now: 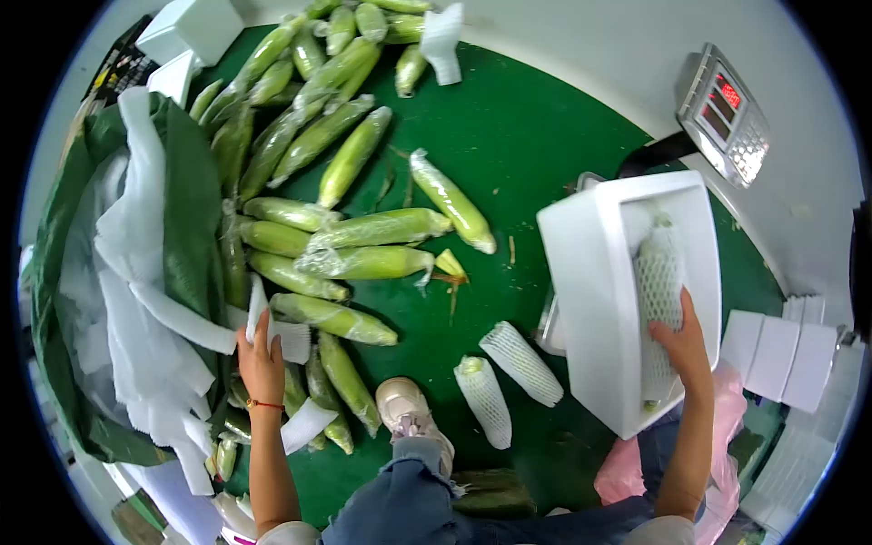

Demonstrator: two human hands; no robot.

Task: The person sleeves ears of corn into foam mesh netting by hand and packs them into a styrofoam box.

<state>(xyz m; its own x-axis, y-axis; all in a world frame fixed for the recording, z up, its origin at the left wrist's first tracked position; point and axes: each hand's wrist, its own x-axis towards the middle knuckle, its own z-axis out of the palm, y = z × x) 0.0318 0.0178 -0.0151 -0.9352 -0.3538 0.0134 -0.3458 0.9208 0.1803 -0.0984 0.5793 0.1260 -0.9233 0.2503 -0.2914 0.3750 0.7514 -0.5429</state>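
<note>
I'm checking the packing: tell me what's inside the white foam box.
Inside the white foam box, at least one netted corn cob shows, the right hand over part of it. Whatever lies beneath the cob or hand is covered.

Two unboxed netted cobs, twenty-plus film-wrapped cobs, one scale
</note>
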